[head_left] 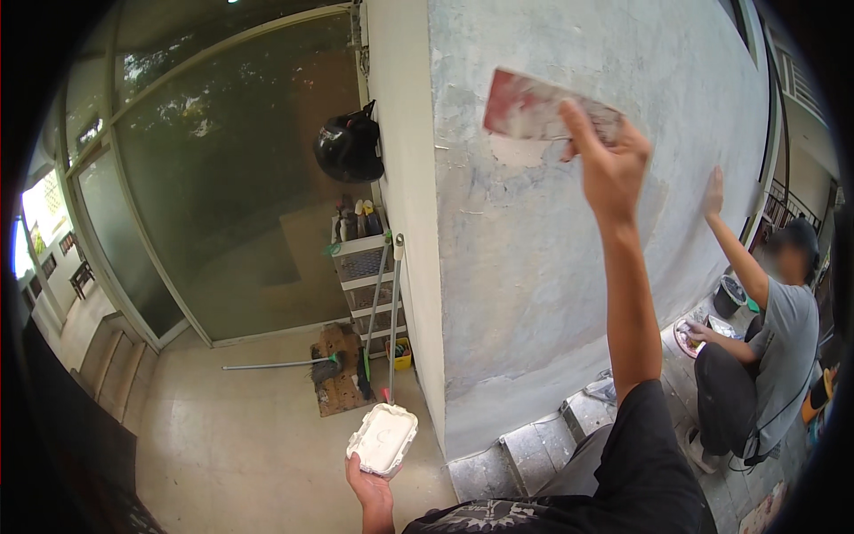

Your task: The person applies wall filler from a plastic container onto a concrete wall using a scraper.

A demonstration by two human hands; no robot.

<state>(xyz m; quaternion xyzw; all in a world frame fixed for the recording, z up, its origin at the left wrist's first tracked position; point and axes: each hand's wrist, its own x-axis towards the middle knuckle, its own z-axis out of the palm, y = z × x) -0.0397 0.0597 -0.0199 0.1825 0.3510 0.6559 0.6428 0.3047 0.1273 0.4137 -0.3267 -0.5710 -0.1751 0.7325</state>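
My right hand [616, 165] is raised high in front of the pale, patchy wall [516, 276]. Its fingers and thumb pinch a flat reddish putty spreader [514, 98], smeared with whitish filler and slightly blurred. Just below the spreader, a lighter patch of filler [518, 152] shows on the wall; whether the blade touches the surface I cannot tell. Low down, left of the wall's corner, my left hand [370, 488] grips a small rectangular tub [356, 439] from underneath. White putty [384, 438] fills the tub, and dried filler crusts its rim.
At right, a person in grey [783, 329] crouches, one hand against the wall, near a dark bucket [730, 295]. Tiled steps [543, 449] run along the wall's foot. Left of the corner are a hanging black helmet [347, 147], a shelf rack [363, 265], and a broom [280, 364].
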